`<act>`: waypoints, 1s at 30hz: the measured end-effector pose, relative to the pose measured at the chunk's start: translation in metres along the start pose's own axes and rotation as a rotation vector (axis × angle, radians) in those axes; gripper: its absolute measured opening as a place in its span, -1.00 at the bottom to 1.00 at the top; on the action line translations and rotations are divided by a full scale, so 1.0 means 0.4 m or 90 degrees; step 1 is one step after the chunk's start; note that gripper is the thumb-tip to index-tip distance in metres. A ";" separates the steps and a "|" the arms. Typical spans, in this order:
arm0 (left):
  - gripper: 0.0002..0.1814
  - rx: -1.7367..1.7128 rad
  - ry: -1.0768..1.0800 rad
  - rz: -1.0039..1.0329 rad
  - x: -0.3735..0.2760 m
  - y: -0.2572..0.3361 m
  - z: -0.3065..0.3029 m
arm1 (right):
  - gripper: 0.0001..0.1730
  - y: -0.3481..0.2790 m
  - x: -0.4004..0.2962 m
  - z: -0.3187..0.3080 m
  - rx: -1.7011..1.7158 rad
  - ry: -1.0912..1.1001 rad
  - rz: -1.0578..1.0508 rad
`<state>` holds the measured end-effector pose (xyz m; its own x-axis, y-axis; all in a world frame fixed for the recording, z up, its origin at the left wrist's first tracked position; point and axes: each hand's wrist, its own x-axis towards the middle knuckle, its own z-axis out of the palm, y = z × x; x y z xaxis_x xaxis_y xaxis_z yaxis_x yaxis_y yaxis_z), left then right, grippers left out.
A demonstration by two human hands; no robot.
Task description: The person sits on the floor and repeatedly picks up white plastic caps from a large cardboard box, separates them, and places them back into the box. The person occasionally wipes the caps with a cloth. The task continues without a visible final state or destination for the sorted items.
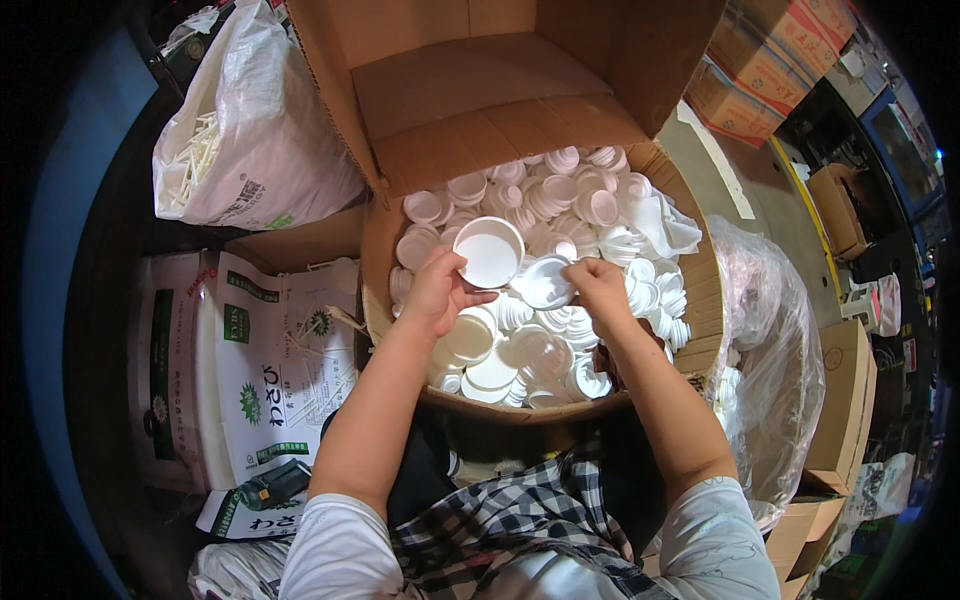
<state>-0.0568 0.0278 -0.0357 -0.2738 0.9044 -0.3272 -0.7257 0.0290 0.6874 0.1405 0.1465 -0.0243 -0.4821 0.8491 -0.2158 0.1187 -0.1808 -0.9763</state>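
Note:
My left hand [439,290] holds a round white plastic cap [489,253] by its left rim, with the hollow side facing up. Close by on the right, my right hand [598,289] pinches a smaller, thinner white lid [547,282] at its right edge. The two pieces are nearly side by side; I cannot tell whether they touch. Beneath both hands a large cardboard box [697,300] is filled with loose and stacked white plastic lids [559,196]. A crumpled white sheet [664,225] lies on the pile at the right.
A white woven sack [277,142] with thin white sticks stands at upper left. Printed packaging [255,352] lies on the left, carrying a dark tool-like object [276,484]. A clear plastic bag [772,375] is right of the box. Orange-printed cartons [765,75] are stacked at upper right.

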 end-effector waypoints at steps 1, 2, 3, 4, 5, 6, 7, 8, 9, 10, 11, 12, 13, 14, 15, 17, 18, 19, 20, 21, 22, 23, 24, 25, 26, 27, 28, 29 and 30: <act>-0.68 -0.039 -0.027 0.001 -0.009 0.000 0.007 | -0.80 -0.016 -0.016 -0.012 0.066 -0.021 0.054; -0.67 -0.078 -0.054 0.002 -0.023 -0.001 0.020 | -0.79 -0.034 -0.033 -0.014 0.099 -0.026 0.091; -0.65 -0.117 -0.084 0.001 -0.039 0.002 0.034 | -0.74 -0.054 -0.048 -0.015 0.131 -0.027 0.128; -0.56 -0.143 -0.116 -0.016 -0.057 0.008 0.041 | -0.70 -0.073 -0.060 -0.015 0.156 -0.045 0.151; -0.54 -0.178 -0.139 -0.020 -0.069 0.009 0.047 | -0.66 -0.090 -0.070 -0.013 0.180 -0.063 0.175; -0.51 -0.211 -0.162 -0.024 -0.079 0.009 0.052 | -0.61 -0.104 -0.079 -0.010 0.205 -0.081 0.198; -0.49 -0.244 -0.185 -0.028 -0.085 0.009 0.053 | -0.59 -0.113 -0.087 -0.003 0.223 -0.088 0.212; -0.47 -0.295 -0.249 -0.038 -0.086 0.007 0.047 | -0.56 -0.120 -0.095 0.009 0.240 -0.095 0.226; -0.46 -0.314 -0.266 -0.043 -0.092 0.008 0.055 | -0.54 -0.122 -0.100 0.016 0.258 -0.099 0.240; -0.45 -0.333 -0.283 -0.048 -0.101 0.011 0.071 | -0.48 -0.114 -0.098 0.021 0.233 -0.089 0.263; -0.44 -0.352 -0.300 -0.053 -0.105 0.010 0.082 | -0.44 -0.098 -0.094 0.019 0.248 -0.104 0.283; -0.45 -0.363 -0.314 -0.038 -0.105 0.006 0.083 | -0.40 -0.088 -0.091 0.024 0.262 -0.122 0.304; -0.47 -0.366 -0.296 -0.039 -0.107 0.005 0.089 | -0.36 -0.084 -0.091 0.028 0.276 -0.140 0.324; -0.48 -0.369 -0.278 -0.040 -0.109 0.003 0.096 | -0.24 -0.084 -0.099 0.031 0.285 -0.146 0.341; -0.50 -0.373 -0.259 -0.041 -0.111 -0.001 0.099 | -0.20 -0.100 -0.114 0.042 0.322 -0.161 0.323; -0.52 -0.366 -0.242 -0.018 -0.110 -0.007 0.097 | -0.10 -0.124 -0.135 0.059 0.396 -0.189 0.285; -0.52 -0.365 -0.231 -0.005 -0.107 -0.008 0.095 | -0.14 -0.121 -0.130 0.051 0.430 -0.250 0.247; -0.53 -0.364 -0.221 0.008 -0.106 -0.007 0.095 | -0.21 -0.121 -0.133 0.050 0.434 -0.271 0.194; -0.53 -0.357 -0.207 0.030 -0.112 -0.005 0.096 | -0.27 -0.126 -0.141 0.051 0.437 -0.291 0.141; -0.53 -0.359 -0.213 0.030 -0.113 -0.005 0.095 | -0.29 -0.132 -0.145 0.053 0.440 -0.311 0.087; -0.53 -0.361 -0.219 0.031 -0.113 -0.007 0.094 | -0.24 -0.118 -0.135 0.038 0.489 -0.369 0.098; -0.53 -0.362 -0.224 0.032 -0.114 -0.008 0.093 | -0.23 -0.119 -0.137 0.040 0.418 -0.355 0.078; -0.54 -0.358 -0.225 0.030 -0.115 -0.008 0.096 | -0.22 -0.124 -0.140 0.042 0.346 -0.338 0.057; -0.54 -0.353 -0.226 0.028 -0.118 -0.009 0.099 | -0.20 -0.128 -0.143 0.043 0.275 -0.322 0.036; -0.54 -0.349 -0.227 0.026 -0.121 -0.009 0.103 | -0.19 -0.131 -0.141 0.044 0.270 -0.298 0.043; -0.53 -0.355 -0.229 0.027 -0.125 -0.007 0.110 | -0.20 -0.130 -0.138 0.041 0.236 -0.285 0.026; -0.53 -0.361 -0.231 0.028 -0.129 -0.004 0.119 | -0.22 -0.125 -0.132 0.037 0.202 -0.272 0.008; -0.52 -0.367 -0.233 0.028 -0.132 -0.002 0.125 | -0.24 -0.121 -0.129 0.033 0.169 -0.259 -0.009; -0.51 -0.363 -0.232 0.034 -0.134 -0.002 0.128 | -0.25 -0.118 -0.127 0.034 0.128 -0.241 -0.064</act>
<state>-0.0093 0.0010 0.0145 -0.1602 0.9871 0.0054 -0.9640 -0.1576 0.2141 0.1476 0.1051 0.0325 -0.7712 0.6325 -0.0721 -0.0989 -0.2309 -0.9679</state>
